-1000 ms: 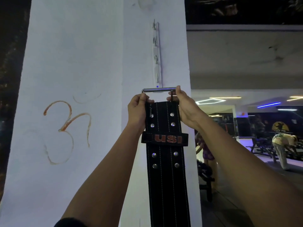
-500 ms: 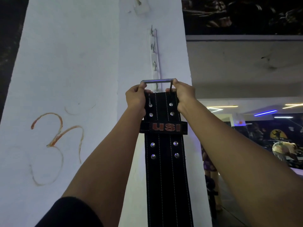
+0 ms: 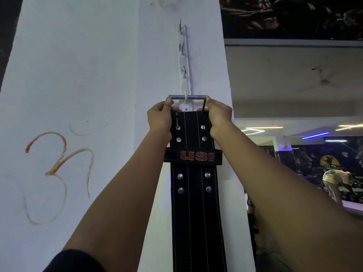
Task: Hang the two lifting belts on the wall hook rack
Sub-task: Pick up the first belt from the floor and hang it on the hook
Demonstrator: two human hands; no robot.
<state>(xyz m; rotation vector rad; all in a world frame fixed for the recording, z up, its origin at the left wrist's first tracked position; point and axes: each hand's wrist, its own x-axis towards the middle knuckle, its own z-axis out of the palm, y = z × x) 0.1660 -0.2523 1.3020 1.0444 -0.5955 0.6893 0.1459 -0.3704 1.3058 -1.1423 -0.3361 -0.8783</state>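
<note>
A black lifting belt (image 3: 194, 203) with steel rivets and a red "USI" loop hangs straight down against a white pillar. My left hand (image 3: 160, 118) grips its top left corner and my right hand (image 3: 217, 114) grips the top right. The belt's steel buckle bar (image 3: 187, 97) lies across the lowest hook of the white wall hook rack (image 3: 183, 61), whose tip shows in front of the bar. The rack runs vertically up the pillar with several hooks, the upper ones bare. A second belt is not in view.
The white pillar (image 3: 78, 75) carries an orange painted symbol (image 3: 59, 169) on its left face. To the right the gym floor opens out, with a person (image 3: 334, 181) bent over equipment and ceiling lights in the distance.
Both hands have raised the belt's top end up the pillar. The buckle bar, earlier just below the rack's lowest hook, now lies across that hook.
</note>
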